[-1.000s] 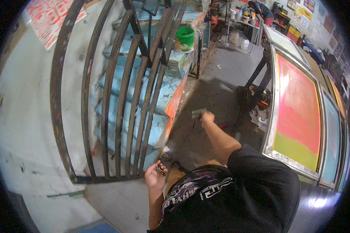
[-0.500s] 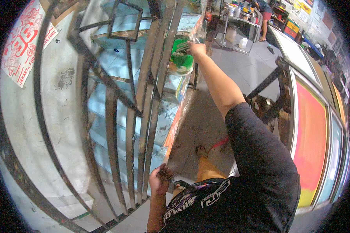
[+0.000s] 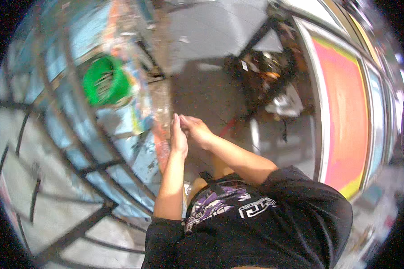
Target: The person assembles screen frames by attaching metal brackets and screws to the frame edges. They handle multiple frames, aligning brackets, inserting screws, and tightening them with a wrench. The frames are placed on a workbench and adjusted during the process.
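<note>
Both arms reach forward. The left hand [image 3: 179, 140] and right hand [image 3: 199, 133] touch, fingers straight; I can't tell if they hold anything. The green bucket [image 3: 120, 85] sits on blue stairs [image 3: 144, 156], ahead and left.

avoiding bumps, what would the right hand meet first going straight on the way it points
Most likely the left hand, close beside the right hand; whether they touch is unclear.
</note>
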